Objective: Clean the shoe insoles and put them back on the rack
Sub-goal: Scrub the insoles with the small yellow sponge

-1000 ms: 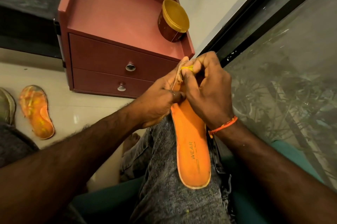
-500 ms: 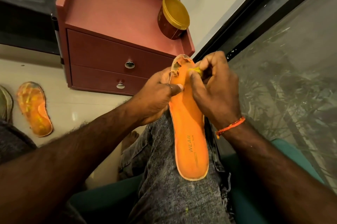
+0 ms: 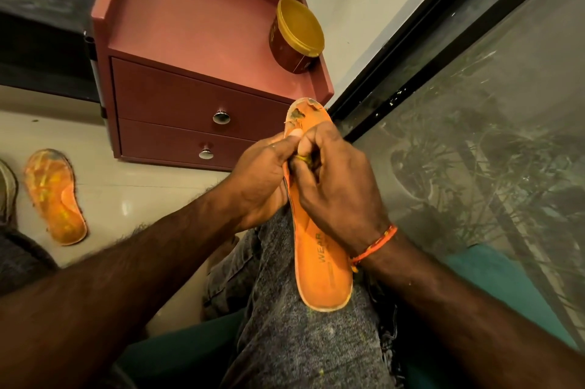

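Both hands grasp one orange insole [image 3: 319, 249]. Left hand [image 3: 259, 179] grips its left edge, thumb pressed on the top face near the toe. Right hand [image 3: 335, 186] curls over the right edge, fingers clenched on the insole and pinching a small yellow bit [image 3: 302, 158] against it; what the bit is cannot be told. Insole lies lengthwise along the person's thigh in grey jeans [image 3: 294, 341], heel end toward the camera, toe end raised and pointing at the cabinet. Toe area is worn, with dark torn patches; "WEAR" is printed near the heel. Orange thread bracelet [image 3: 376, 244] sits on the right wrist, just beside the insole's heel half.

Second orange insole [image 3: 53, 195] lies flat on the pale tiled floor [image 3: 133, 192], well apart to the left, with yellowish smears on it. Two insoles counted in all. Edge of a shoe [image 3: 6, 189] shows at the far left, cut off by the frame.

Red-brown cabinet [image 3: 190, 27] stands on the floor beyond the hands: two drawers, each with one round metal knob, so two knobs. One round tub with a yellow lid [image 3: 297, 34] sits on its top, at the right rear corner. Dark-framed glass pane [image 3: 474, 110] runs along the right, with plants dimly visible in it. Teal seat [image 3: 493, 281] under the person.
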